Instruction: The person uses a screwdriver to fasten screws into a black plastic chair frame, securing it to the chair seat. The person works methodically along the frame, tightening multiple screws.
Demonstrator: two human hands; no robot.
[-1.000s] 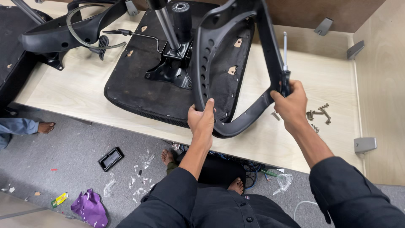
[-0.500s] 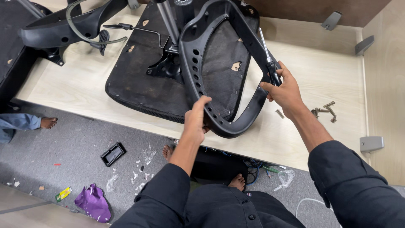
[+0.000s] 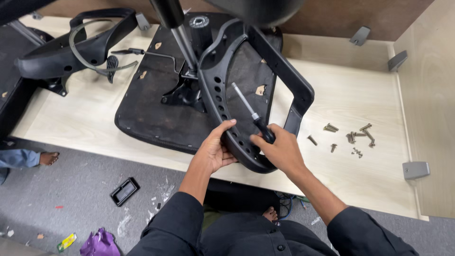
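A black plastic chair armrest loop stands upright on the upturned black seat base lying on a pale wooden table. My left hand grips the loop's lower curve. My right hand holds a screwdriver with a black handle, its metal shaft pointing up and left across the inside of the loop. The seat's metal mechanism and gas cylinder rise just left of the armrest.
Several loose screws lie on the table right of my hands. A second black armrest part rests at the far left. Grey brackets sit on the table's side panels. On the floor: a black tray, purple bag, another person's foot.
The armrest loop has turned and shifted left on the seat. My right hand left its right side and now holds the screwdriver inside the loop; my left hand stays on the lower curve.
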